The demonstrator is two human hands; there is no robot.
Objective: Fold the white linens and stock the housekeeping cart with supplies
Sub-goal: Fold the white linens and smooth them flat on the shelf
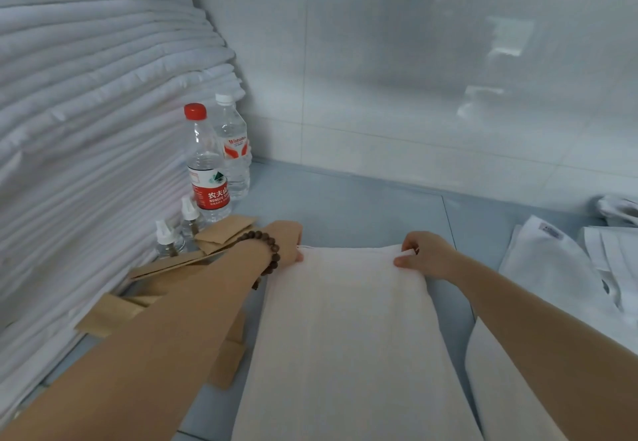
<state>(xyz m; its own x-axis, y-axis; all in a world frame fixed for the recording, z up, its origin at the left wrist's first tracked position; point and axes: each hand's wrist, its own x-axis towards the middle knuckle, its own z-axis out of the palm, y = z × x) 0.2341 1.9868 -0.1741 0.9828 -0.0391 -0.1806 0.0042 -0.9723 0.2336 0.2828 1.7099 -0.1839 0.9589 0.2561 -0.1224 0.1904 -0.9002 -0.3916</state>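
Centre of view: white linen (341, 330), folded into a long panel, flat on the grey surface (362, 199), running from the near edge of the view out to both hands.

Left hand (286, 240): pinching the far left corner of the linen, thumb on top, fingers curled behind the edge. Bead bracelet (267, 247) on that wrist.

Right hand (424, 254): pinching the far right corner in the same way, thumb on top, fingers tucked over the fold. Both forearms bare, stretched forward on either side of the cloth.

Left side: tall stack of folded linens (86, 130), leaning against the tiled wall (414, 78). At its foot, red-capped bottle (207, 164) upright, touching or just in front of a white-capped bottle (233, 144). Nearer, two small nozzle bottles (167, 240), contents hard to make out, perhaps amber liquid. Brown paper sleeves (224, 233) scattered beside and partly under the left forearm.

Right side: more folded white pieces (552, 268), just beside the linen, one with a small label near its far corner.
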